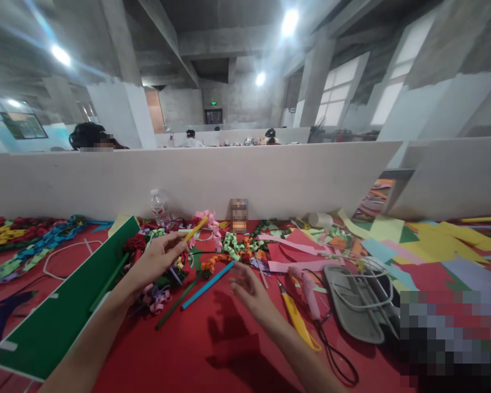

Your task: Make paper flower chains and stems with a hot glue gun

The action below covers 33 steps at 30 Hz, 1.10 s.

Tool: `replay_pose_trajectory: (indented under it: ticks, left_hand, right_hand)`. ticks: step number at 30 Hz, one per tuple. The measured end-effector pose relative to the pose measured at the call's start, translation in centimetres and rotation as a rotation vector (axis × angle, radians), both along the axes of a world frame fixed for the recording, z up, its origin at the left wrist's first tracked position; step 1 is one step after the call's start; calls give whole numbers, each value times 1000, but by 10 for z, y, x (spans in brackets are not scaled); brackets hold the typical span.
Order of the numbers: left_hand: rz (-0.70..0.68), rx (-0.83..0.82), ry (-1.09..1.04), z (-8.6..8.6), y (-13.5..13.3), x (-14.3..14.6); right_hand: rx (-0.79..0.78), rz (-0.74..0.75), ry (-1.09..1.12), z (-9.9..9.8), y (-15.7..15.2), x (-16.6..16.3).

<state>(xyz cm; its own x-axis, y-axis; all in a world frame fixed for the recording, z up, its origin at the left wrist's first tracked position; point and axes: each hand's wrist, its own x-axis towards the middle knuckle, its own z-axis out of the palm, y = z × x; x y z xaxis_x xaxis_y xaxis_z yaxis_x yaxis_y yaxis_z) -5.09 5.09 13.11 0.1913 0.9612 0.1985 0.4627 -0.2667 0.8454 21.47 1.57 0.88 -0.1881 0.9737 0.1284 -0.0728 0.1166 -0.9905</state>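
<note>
My left hand (157,259) is raised over the red table (213,349) and pinches a thin yellow paper stick (196,228) that points up and to the right. My right hand (247,286) hovers lower, fingers loosely spread, holding nothing. A blue paper stick (208,285) lies just left of it, and a dark green stick (175,305) lies beside that. Curled paper flowers, purple (155,297), pink (207,218), green (237,243) and orange (213,263), are scattered around both hands.
A green board (65,311) leans at the left, by paper chains (20,240). A yellow utility knife (297,319), a pink glue gun (309,286) with its cord, a grey case (355,305), a water bottle (159,206) and loose coloured sheets (433,240) lie right and behind. A white partition (229,174) backs the table.
</note>
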Motion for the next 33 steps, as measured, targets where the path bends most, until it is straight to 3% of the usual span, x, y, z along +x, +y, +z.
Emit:
replay_pose_trajectory:
  ticks: [3, 7, 10, 17, 29, 33]
  left_hand:
    - [-28, -21, -41, 2, -5, 3]
    - [-3, -41, -81, 5, -9, 2]
    - [15, -45, -82, 4, -9, -4]
    - [30, -99, -110, -5, -4, -13]
    - [38, -145, -132, -8, -7, -9]
    - [59, -141, -137, -12, -7, -9]
  right_hand:
    - [77, -85, 23, 10, 33, -14]
    - [-19, 55, 155, 21, 52, -28]
    - [-122, 152, 209, 25, 44, -26]
    - [-391, 307, 558, 24, 21, -10]
    - [-405, 227, 585, 12, 16, 7]
    - [-355, 169, 498, 13, 15, 10]
